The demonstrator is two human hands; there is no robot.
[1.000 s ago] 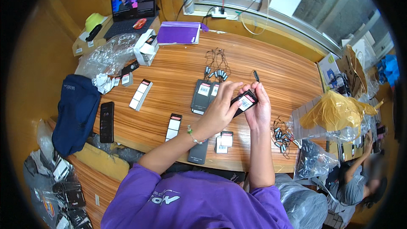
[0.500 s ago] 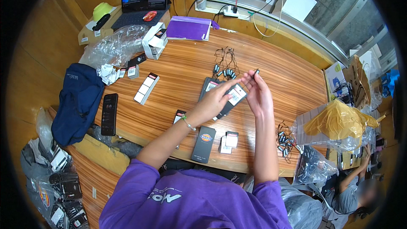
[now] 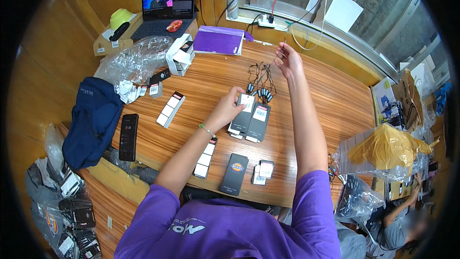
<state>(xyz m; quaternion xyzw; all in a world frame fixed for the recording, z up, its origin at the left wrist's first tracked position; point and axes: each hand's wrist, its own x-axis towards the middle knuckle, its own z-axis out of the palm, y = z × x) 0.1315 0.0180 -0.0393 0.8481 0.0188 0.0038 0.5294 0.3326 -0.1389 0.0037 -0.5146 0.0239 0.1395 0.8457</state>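
Observation:
Two side-by-side piles of grey hang tags (image 3: 258,126) with white barcode stickers lie mid-table. My left hand (image 3: 229,109) is closed at the left pile, its thumb and fingers on the edge of the upper tag (image 3: 247,104). From the tops of the piles run black strings with small blue-grey toggles (image 3: 264,95), spread out on the table. Raised beyond them to the right, my right hand (image 3: 290,61) pinches what looks like a thin black string, mostly hidden by the fingers.
Nearer me lie a grey tag stack (image 3: 234,174), small white stickers (image 3: 263,172) and sticker strips (image 3: 206,158). A phone (image 3: 128,137) and a blue bag (image 3: 91,122) are left; a laptop (image 3: 165,10) and purple folder (image 3: 218,41) stand behind. Yellow plastic (image 3: 383,146) covers a box at right.
My right hand has moved up and away from the tags, toward the window. My left hand has drawn back to the left, and the tag under it now lies on the left pile.

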